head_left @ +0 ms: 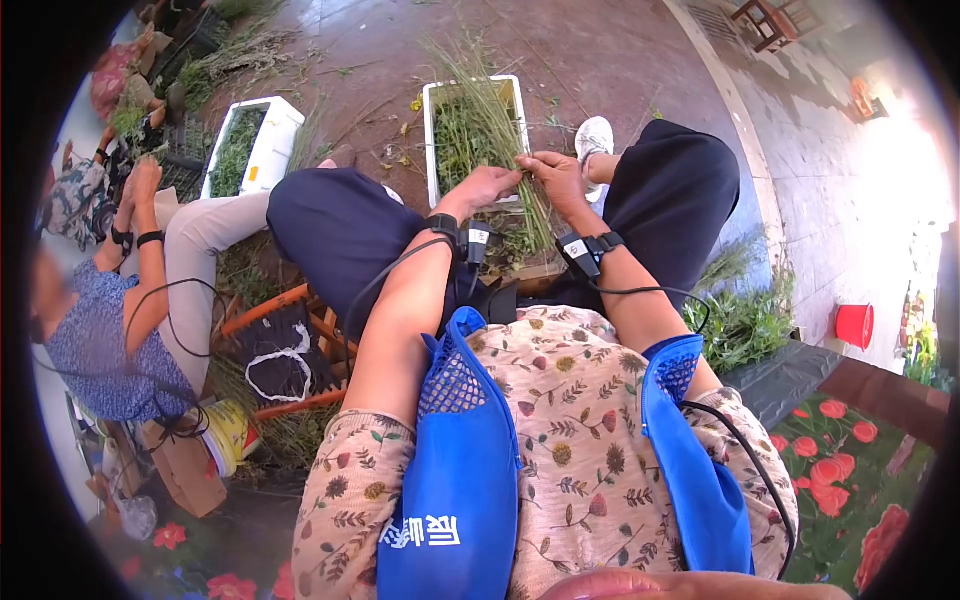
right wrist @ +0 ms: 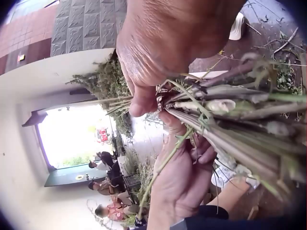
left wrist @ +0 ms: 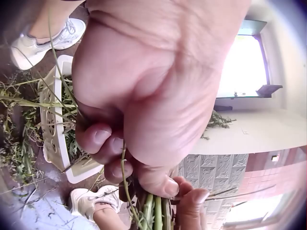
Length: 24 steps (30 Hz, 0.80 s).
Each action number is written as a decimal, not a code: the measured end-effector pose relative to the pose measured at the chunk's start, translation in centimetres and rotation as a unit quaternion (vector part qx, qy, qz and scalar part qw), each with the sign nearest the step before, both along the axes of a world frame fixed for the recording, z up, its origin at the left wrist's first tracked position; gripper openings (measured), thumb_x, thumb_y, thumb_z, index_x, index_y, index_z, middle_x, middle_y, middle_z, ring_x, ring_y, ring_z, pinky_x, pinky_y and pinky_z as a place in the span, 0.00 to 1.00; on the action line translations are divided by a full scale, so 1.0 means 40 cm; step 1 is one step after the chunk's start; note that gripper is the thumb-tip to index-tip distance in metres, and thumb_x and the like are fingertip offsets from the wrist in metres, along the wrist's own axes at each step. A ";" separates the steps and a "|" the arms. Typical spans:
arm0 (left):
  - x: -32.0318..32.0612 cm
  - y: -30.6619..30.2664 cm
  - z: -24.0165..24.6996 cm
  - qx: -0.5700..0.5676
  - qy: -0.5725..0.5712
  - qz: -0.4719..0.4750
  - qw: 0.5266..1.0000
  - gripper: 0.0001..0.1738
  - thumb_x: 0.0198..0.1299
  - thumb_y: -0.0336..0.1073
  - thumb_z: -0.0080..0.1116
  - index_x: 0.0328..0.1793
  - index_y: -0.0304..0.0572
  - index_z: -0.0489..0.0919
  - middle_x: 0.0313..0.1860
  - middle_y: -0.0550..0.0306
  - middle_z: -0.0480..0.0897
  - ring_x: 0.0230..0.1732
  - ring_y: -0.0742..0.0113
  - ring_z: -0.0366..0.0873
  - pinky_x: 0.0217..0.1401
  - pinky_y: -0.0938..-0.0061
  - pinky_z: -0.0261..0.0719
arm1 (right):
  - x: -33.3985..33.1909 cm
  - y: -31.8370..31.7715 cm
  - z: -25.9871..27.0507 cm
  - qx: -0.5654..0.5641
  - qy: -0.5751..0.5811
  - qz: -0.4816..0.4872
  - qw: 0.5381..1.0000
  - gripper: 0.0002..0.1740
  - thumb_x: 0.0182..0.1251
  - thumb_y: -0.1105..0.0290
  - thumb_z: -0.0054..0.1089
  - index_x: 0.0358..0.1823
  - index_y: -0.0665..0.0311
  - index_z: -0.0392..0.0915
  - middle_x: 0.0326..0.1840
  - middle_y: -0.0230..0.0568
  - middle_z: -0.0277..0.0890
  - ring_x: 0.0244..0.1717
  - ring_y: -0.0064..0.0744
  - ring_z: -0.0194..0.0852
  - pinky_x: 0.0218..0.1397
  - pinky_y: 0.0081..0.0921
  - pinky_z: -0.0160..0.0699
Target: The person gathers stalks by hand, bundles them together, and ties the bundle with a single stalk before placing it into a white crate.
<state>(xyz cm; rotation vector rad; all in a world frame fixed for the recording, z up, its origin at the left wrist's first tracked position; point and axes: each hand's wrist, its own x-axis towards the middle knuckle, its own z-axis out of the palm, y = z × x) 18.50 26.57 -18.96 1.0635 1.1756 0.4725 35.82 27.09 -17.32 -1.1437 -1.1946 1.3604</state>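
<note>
Setting: outdoor yard paved in reddish-brown tile, strewn with loose plant cuttings. A long white rectangular plastic crate (head_left: 430, 130) filled with green herbs stands on the ground between the seated person's knees. A second white crate (head_left: 278, 125) stands to its left.

Work item: a bundle of thin green plant stems (head_left: 530, 215), held over the near end of the first crate, its lower end hanging toward the person's lap.

Left hand (head_left: 487, 185): fingers (left wrist: 103, 139) curled round the stems, gripping them against the palm.

Right hand (head_left: 555, 178): closed on the same bundle, thumb (right wrist: 144, 98) pressed at the cut stem ends. The two hands touch.

Surroundings: a white shoe (head_left: 594, 138) beside the crate, and a red bucket (head_left: 855, 325) well apart at right.
</note>
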 end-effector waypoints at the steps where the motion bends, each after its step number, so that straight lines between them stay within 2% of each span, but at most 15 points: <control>1: -0.004 0.000 -0.005 0.008 0.005 -0.007 1.000 0.24 0.65 0.55 0.56 0.23 0.46 0.76 0.18 0.70 0.68 0.20 0.79 0.60 0.23 0.77 0.56 | 0.009 0.002 0.007 -0.047 0.007 0.036 0.998 0.07 0.61 0.73 0.65 0.34 0.71 0.84 0.30 0.34 0.83 0.29 0.20 0.74 0.33 0.20 0.73; 2: -0.009 0.001 -0.014 0.016 0.010 -0.013 1.000 0.25 0.65 0.55 0.56 0.26 0.42 0.78 0.18 0.68 0.70 0.20 0.78 0.61 0.23 0.76 0.58 | 0.012 0.004 0.013 -0.094 0.014 0.072 0.993 0.08 0.63 0.72 0.64 0.35 0.72 0.84 0.31 0.34 0.83 0.30 0.19 0.75 0.35 0.19 0.74; 3: -0.013 0.002 -0.019 0.024 0.015 -0.020 0.999 0.25 0.64 0.55 0.57 0.28 0.39 0.81 0.19 0.66 0.73 0.21 0.77 0.61 0.23 0.74 0.59 | 0.009 0.007 0.001 -0.083 0.024 0.074 0.993 0.08 0.63 0.72 0.63 0.35 0.72 0.84 0.30 0.35 0.83 0.30 0.20 0.76 0.35 0.19 0.74; 6: -0.005 0.007 -0.018 0.122 0.147 -0.088 0.978 0.28 0.65 0.56 0.54 0.36 0.32 0.81 0.24 0.52 0.80 0.24 0.63 0.74 0.29 0.66 0.69 | 0.001 0.018 -0.028 -0.065 0.050 0.077 0.994 0.08 0.64 0.72 0.62 0.37 0.72 0.84 0.28 0.36 0.82 0.30 0.20 0.77 0.36 0.18 0.75; 9: 0.013 0.009 0.017 0.170 0.202 -0.138 0.955 0.27 0.64 0.53 0.54 0.42 0.29 0.80 0.34 0.37 0.82 0.36 0.46 0.81 0.41 0.59 0.74 | 0.005 0.019 -0.035 -0.070 0.038 0.076 0.994 0.09 0.64 0.73 0.62 0.38 0.73 0.84 0.27 0.36 0.82 0.28 0.20 0.77 0.34 0.19 0.75; 12: 0.018 -0.001 0.012 0.251 0.228 -0.169 0.926 0.21 0.64 0.46 0.52 0.41 0.33 0.82 0.37 0.34 0.82 0.44 0.40 0.80 0.47 0.58 0.75 | 0.003 0.019 -0.027 -0.056 -0.003 0.075 0.996 0.09 0.64 0.72 0.62 0.38 0.73 0.84 0.26 0.35 0.82 0.27 0.20 0.76 0.33 0.19 0.74; 14: 0.019 -0.009 0.023 0.283 0.314 -0.186 0.887 0.15 0.62 0.43 0.54 0.39 0.39 0.83 0.34 0.40 0.83 0.42 0.44 0.81 0.49 0.58 0.74 | 0.001 0.019 -0.037 -0.055 0.006 0.071 0.996 0.09 0.64 0.71 0.62 0.37 0.72 0.84 0.25 0.34 0.82 0.26 0.18 0.75 0.32 0.19 0.73; 15: 0.019 -0.014 0.041 0.297 0.357 -0.195 0.864 0.12 0.61 0.41 0.55 0.37 0.42 0.83 0.33 0.43 0.83 0.41 0.46 0.81 0.50 0.57 0.74 | 0.002 0.021 -0.049 -0.042 -0.030 0.065 0.997 0.09 0.64 0.70 0.62 0.37 0.71 0.84 0.24 0.33 0.81 0.25 0.18 0.74 0.31 0.19 0.71; 17: 0.018 -0.019 0.102 0.358 0.446 -0.218 0.791 0.09 0.58 0.39 0.56 0.36 0.45 0.84 0.33 0.45 0.83 0.42 0.48 0.81 0.50 0.55 0.72 | 0.013 0.030 -0.078 -0.018 -0.103 0.053 0.993 0.10 0.64 0.68 0.63 0.36 0.69 0.85 0.22 0.31 0.81 0.24 0.16 0.73 0.30 0.19 0.69; 18: 0.017 -0.021 0.128 0.386 0.487 -0.229 0.749 0.08 0.57 0.38 0.56 0.36 0.46 0.84 0.34 0.45 0.83 0.42 0.49 0.81 0.50 0.53 0.71 | 0.014 0.033 -0.083 -0.014 -0.100 0.043 0.994 0.10 0.63 0.67 0.63 0.35 0.68 0.85 0.21 0.30 0.80 0.23 0.16 0.72 0.29 0.19 0.68; 21: 0.008 -0.025 0.163 0.398 0.491 -0.195 0.750 0.08 0.53 0.34 0.54 0.30 0.47 0.84 0.33 0.52 0.84 0.42 0.55 0.82 0.49 0.53 0.70 | 0.017 0.039 -0.090 -0.004 -0.104 0.019 0.994 0.10 0.63 0.66 0.63 0.35 0.66 0.86 0.20 0.29 0.79 0.22 0.15 0.70 0.28 0.20 0.67; 24: 0.007 -0.024 0.198 0.453 0.520 -0.177 0.703 0.07 0.56 0.37 0.57 0.31 0.46 0.84 0.30 0.53 0.83 0.40 0.56 0.80 0.43 0.61 0.68 | 0.011 0.042 -0.092 -0.002 -0.138 0.018 0.990 0.10 0.63 0.66 0.63 0.35 0.65 0.85 0.19 0.30 0.79 0.21 0.16 0.69 0.27 0.21 0.67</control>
